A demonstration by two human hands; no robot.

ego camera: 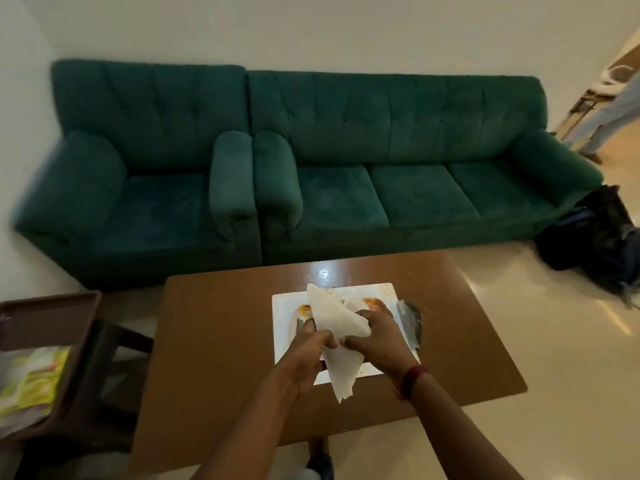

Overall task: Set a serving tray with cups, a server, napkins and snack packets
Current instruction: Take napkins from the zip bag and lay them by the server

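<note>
Fingers (323, 342) of the left hand (304, 356) and right hand (381, 344) clamp one white napkin (332, 317) between them, just above the tray (282, 327) on the tabletop (214, 341).

The napkin (337, 323) looks like thin, matt white paper. The bench (221, 341) is brown wood-like board with a glossy spot. The sofa (398, 161) has soft green velvet-like cloth. The floor (554, 341) is glossy.

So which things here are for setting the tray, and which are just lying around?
For the job: napkin, held in the left hand and right hand; white tray; table; bright packets on the left.
Just lying about: green sofa, green armchair, black bag on the floor.
</note>
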